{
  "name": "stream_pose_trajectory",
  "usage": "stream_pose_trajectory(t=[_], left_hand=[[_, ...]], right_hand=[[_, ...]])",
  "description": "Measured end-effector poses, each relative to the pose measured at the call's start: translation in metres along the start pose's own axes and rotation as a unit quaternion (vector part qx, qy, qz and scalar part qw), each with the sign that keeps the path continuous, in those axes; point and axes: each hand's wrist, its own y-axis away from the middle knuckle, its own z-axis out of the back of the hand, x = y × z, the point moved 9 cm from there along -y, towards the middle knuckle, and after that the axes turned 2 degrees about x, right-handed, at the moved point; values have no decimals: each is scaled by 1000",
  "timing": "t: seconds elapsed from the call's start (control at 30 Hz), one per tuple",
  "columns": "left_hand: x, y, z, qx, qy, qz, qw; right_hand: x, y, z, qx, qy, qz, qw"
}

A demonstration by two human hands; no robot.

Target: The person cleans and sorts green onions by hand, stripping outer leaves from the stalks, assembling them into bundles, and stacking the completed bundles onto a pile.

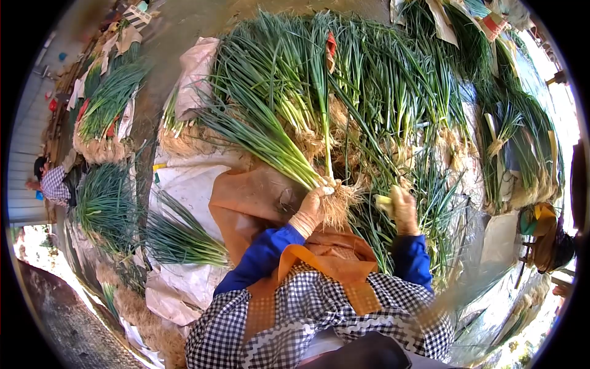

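My left hand is closed around the root end of a bunch of green onions. Their pale stems fan up and to the left into dark green leaves, and the tangled tan roots hang beside my fingers. To the right, my right hand is closed, with a pale yellow-green piece of green onion leaf sticking out at its left side. Part of that piece is hidden by the fingers. Over my lap lies a brown cloth, below the bunch.
A large heap of green onions lies in front, roots toward me. A smaller bunch rests on white sheeting at left. More piles line both sides. Loose leaves lie under my right hand. Another person is at far left.
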Motion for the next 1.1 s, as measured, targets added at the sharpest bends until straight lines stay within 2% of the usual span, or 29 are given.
stream_pose_trajectory(t=[0.03, 0.07, 0.1, 0.13, 0.17, 0.2, 0.23, 0.27, 0.3, 0.37, 0.4, 0.43, 0.5, 0.57, 0.6, 0.63, 0.67, 0.7, 0.73, 0.77, 0.83, 0.87, 0.9, 0.97, 1.0, 1.03, 1.1], left_hand=[[-1, 4, -6, 7, -5, 3, 1000], [-2, 10, -16, 10, 17, 20, 1000], [-2, 8, -15, -7, 59, 15, 998], [-1, 9, -17, 2, 66, 21, 998], [-5, 12, -23, 12, 74, 25, 997], [-17, 20, -40, 26, 38, -17, 999], [-10, 18, -24, 14, 55, 36, 998], [-17, 23, -49, 77, 56, 24, 995], [-25, 31, -73, 137, 57, 12, 989], [-17, 22, -51, 157, 82, 40, 983], [-18, 17, -37, 113, 54, 16, 992], [-20, 15, -22, 67, 26, -7, 997], [-23, 10, -16, 107, 16, -17, 994], [-20, 10, -10, 79, 9, -5, 997], [-20, 18, -24, 83, 30, 6, 996], [-20, 20, -28, 83, 33, 10, 996], [-18, 20, -33, 78, 30, 18, 996], [-17, 22, -38, 75, 25, 24, 997], [-14, 25, -42, 64, 46, 32, 996], [-6, 22, -38, 56, 35, 33, 997], [10, 32, -61, 86, 16, 107, 990], [20, 33, -63, 92, 37, 114, 989], [32, 34, -54, 74, 15, 156, 985], [36, 29, -48, 69, -28, 101, 992], [44, 23, -33, 21, -40, 106, 993], [50, 17, -12, -5, -52, 116, 992], [47, 20, -14, -21, 2, 99, 995]], right_hand=[[-45, 24, 17, 8, -197, -203, 959], [-79, 41, 27, 44, -265, -289, 919], [-99, 58, 35, 162, -112, -370, 908], [-138, 76, 27, 353, 220, -289, 862], [-166, 80, 15, 423, 336, -278, 794], [-193, 84, 4, 493, 439, -250, 708], [-192, 58, -13, 488, 353, -326, 728], [-155, 10, -5, 333, 331, -300, 830], [-114, -29, 12, 167, 298, -263, 902], [-117, -82, -3, 114, 365, -233, 894], [-126, -95, -14, 164, 441, -268, 841], [-129, -103, -19, 198, 455, -257, 829], [-120, -118, -28, 263, 479, -231, 805], [-87, -116, -14, 249, 321, -242, 881], [-71, -113, -9, 173, 262, -147, 938], [-71, -95, -5, 141, 35, -156, 977], [-29, -77, 5, 111, -196, -158, 961], [-49, -73, -9, 137, -271, -163, 939], [-66, -62, -27, 167, -320, -238, 902], [-32, -56, -27, 141, -340, -244, 897], [-40, -58, -61, 87, -427, -219, 873], [-45, -62, -76, 85, -360, -208, 905], [-27, -61, -79, 52, -322, -251, 911], [-23, -69, -92, 5, -101, -162, 982], [-3, -69, -92, -37, 134, -105, 985], [0, -66, -107, -42, 210, 6, 977], [17, -57, -112, -44, 301, 99, 947]])
